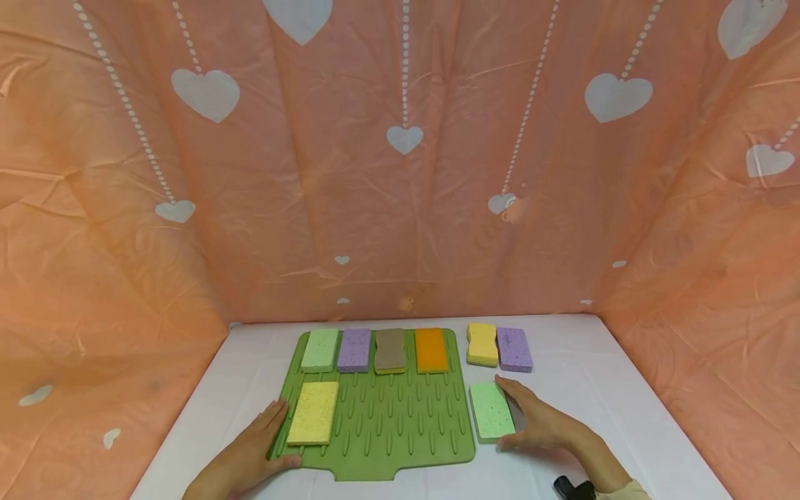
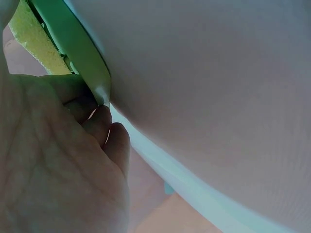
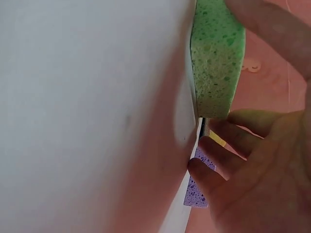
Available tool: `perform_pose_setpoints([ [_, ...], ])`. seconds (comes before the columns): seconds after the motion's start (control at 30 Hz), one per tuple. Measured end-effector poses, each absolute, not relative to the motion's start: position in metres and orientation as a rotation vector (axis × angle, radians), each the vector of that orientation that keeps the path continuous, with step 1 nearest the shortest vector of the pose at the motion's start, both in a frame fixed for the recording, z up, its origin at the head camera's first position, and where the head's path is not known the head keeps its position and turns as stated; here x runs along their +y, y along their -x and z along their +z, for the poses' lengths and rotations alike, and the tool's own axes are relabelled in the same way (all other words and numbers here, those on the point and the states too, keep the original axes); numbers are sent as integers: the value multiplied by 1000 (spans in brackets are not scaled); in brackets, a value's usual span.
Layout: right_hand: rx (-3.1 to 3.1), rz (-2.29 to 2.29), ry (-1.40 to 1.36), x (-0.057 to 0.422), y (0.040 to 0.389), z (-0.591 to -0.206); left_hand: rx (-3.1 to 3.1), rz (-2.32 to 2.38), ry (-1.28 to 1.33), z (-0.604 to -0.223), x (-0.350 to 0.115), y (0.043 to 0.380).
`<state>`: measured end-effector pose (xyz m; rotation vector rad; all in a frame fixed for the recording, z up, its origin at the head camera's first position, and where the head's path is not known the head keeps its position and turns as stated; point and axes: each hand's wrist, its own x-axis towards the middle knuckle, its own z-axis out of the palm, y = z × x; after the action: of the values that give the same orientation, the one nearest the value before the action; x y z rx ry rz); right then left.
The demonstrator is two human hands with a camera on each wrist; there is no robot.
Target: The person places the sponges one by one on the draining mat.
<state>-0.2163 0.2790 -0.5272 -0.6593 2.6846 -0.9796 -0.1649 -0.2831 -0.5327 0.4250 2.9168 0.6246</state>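
My left hand [image 1: 253,448] rests at the left edge of a green ridged mat [image 1: 400,444], fingers along its side and thumb at its front left corner. On the mat near this hand lies a yellow sponge [image 1: 314,413]. To the right of the mat my right hand [image 1: 534,420] spans a light green sponge [image 1: 492,412] between thumb and fingers, the fingertips at its far and near right corners. That sponge [image 3: 216,58] fills the gap between thumb and fingers in the right wrist view. A grey sponge [image 1: 516,414] shows partly under the right palm.
Along the mat's back row lie a pale green sponge [image 1: 321,351], a purple sponge [image 1: 354,351], a grey-brown sponge [image 1: 390,351] and an orange sponge [image 1: 432,351]. Beyond the right hand are another yellow sponge [image 1: 482,344] and another purple sponge [image 1: 515,349]. Orange curtains [image 1: 400,229] surround the white table [image 1: 600,389].
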Motion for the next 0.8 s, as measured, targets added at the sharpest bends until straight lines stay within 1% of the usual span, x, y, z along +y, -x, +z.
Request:
perform_pose_setpoints([
  [0.3,2684,-990,651,278,215,-526,2920,616,-426,-532,-283,164],
  [0.8,2806,-979,727,283,219,-526,2949,589,-453,-536,-284,165],
])
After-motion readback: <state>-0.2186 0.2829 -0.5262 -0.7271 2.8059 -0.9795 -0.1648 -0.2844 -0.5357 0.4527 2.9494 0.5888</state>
